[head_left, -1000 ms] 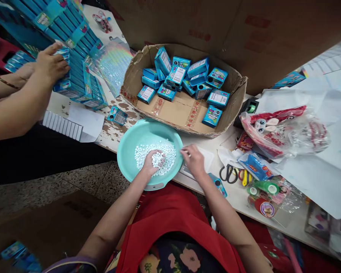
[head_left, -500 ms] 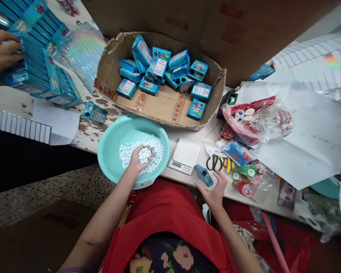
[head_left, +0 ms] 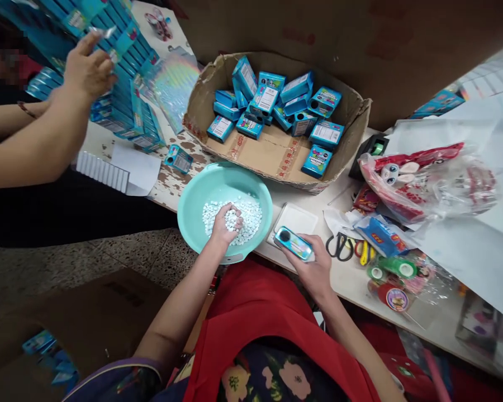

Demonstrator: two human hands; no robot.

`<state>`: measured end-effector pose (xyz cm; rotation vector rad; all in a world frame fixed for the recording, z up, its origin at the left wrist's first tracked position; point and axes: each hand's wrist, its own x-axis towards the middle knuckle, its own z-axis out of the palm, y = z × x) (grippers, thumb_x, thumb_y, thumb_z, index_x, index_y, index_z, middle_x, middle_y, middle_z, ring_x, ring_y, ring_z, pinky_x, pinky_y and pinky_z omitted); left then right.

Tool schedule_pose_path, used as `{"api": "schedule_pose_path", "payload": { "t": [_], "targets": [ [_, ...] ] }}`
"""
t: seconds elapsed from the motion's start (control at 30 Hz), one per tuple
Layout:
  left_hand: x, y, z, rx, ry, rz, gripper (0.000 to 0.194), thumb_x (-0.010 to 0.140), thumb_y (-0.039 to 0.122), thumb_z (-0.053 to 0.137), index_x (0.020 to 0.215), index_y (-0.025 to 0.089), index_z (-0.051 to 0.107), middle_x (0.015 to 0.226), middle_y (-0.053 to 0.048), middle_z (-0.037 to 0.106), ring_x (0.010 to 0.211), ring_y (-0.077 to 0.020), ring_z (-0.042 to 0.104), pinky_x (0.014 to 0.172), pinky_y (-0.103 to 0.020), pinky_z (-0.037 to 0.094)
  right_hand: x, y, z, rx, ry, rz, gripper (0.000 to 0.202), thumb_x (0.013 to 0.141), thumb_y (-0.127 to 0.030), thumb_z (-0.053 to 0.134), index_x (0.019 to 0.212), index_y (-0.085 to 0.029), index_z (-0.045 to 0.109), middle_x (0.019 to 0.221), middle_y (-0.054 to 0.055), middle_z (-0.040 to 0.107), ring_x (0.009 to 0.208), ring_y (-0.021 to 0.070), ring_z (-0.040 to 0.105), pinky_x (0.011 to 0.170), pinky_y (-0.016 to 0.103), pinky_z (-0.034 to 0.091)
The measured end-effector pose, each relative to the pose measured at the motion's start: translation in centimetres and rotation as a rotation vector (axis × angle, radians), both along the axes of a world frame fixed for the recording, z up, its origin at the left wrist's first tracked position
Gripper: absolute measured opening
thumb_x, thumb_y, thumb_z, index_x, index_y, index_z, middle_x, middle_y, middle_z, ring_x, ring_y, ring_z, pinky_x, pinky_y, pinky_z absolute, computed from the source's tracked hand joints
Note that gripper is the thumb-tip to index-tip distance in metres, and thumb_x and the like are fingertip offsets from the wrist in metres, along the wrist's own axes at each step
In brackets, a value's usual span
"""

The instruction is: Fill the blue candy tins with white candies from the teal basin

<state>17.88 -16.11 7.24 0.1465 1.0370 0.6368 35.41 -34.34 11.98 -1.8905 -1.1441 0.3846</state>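
My left hand (head_left: 227, 223) is cupped palm up inside a turquoise plastic basin (head_left: 193, 192), its fingers curled round a heap of small white candies. More loose white candies (head_left: 254, 215) cover the basin's bottom around it. My right hand (head_left: 314, 262) grips a small blue candy box (head_left: 294, 244) by its sides, one narrow face with a round dark hole turned up. The box is over the front of a white digital scale (head_left: 302, 216) and hides its display.
A cardboard tray (head_left: 268, 159) behind the basin holds several blue boxes. One blue box (head_left: 179, 159) lies left of the basin. Scissors (head_left: 339, 245), tape rolls (head_left: 402, 268) and plastic bags (head_left: 436, 173) lie right. A co-worker's hand (head_left: 88, 67) is near stacked boxes at left.
My right hand has taken hold of the blue box and lifted it from the table to the scale. The co-worker's hand has risen. The view has shifted left.
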Motion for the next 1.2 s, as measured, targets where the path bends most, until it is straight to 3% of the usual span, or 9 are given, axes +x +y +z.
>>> {"api": "schedule_pose_path", "payload": {
  "t": [0.13,0.23,0.3,0.4,0.73,1.2],
  "targets": [
    [-0.3,-1.0,4.6,0.216,-0.069,0.115,0.022,0.076,0.035,0.059,0.069,0.018,0.046,0.057,0.002,0.047,0.043,-0.0078,0.047,0.036,-0.017,0.032,-3.1,5.0,0.3,-0.082,-0.151,0.301,0.024,0.083,-0.035,0.066,0.104,-0.022,0.065,0.087,0.005,0.063,0.083,0.0212,0.055,0.074,0.033,0.044],
    [0.0,-1.6,5.9,0.400,-0.002,0.239,0.025,0.074,0.036,0.062,0.065,0.017,0.047,0.062,0.000,0.053,0.061,-0.0143,0.062,0.055,-0.024,0.050,-4.8,7.3,0.2,-0.138,-0.236,0.372,0.025,0.081,-0.033,0.068,0.104,-0.023,0.066,0.090,0.006,0.063,0.087,0.0230,0.053,0.074,0.032,0.042],
    [0.2,-1.7,5.8,0.462,0.049,0.318,0.025,0.071,0.034,0.065,0.064,0.017,0.047,0.064,0.000,0.055,0.068,-0.0170,0.066,0.065,-0.029,0.053,-5.6,8.2,0.4,-0.165,-0.253,0.384,0.025,0.080,-0.032,0.068,0.104,-0.024,0.067,0.091,0.005,0.063,0.088,0.0234,0.053,0.076,0.032,0.042],
    [0.3,-1.6,5.3,0.491,0.109,0.374,0.021,0.070,0.031,0.067,0.070,0.018,0.050,0.059,0.003,0.053,0.059,-0.0154,0.063,0.062,-0.029,0.051,-6.3,8.9,0.5,-0.214,-0.258,0.401,0.024,0.081,-0.030,0.066,0.104,-0.024,0.066,0.094,0.005,0.064,0.090,0.0241,0.052,0.077,0.033,0.041],
    [0.5,-0.4,5.0,0.536,0.196,0.369,0.028,0.073,0.034,0.069,0.067,0.017,0.048,0.060,0.004,0.049,0.051,-0.0100,0.055,0.051,-0.022,0.044,-6.4,10.5,0.2,-0.269,-0.280,0.422,0.028,0.080,-0.030,0.067,0.107,-0.024,0.066,0.098,0.005,0.064,0.094,0.0248,0.052,0.080,0.034,0.040],
    [0.7,-0.1,4.9,0.634,0.258,0.320,0.027,0.079,0.038,0.068,0.072,0.016,0.053,0.050,0.004,0.052,0.048,-0.0113,0.056,0.056,-0.023,0.046,-6.3,11.1,0.2,-0.246,-0.081,0.399,0.033,0.072,-0.024,0.075,0.104,-0.025,0.067,0.098,0.004,0.066,0.093,0.0256,0.057,0.082,0.037,0.044]
  ]
}}
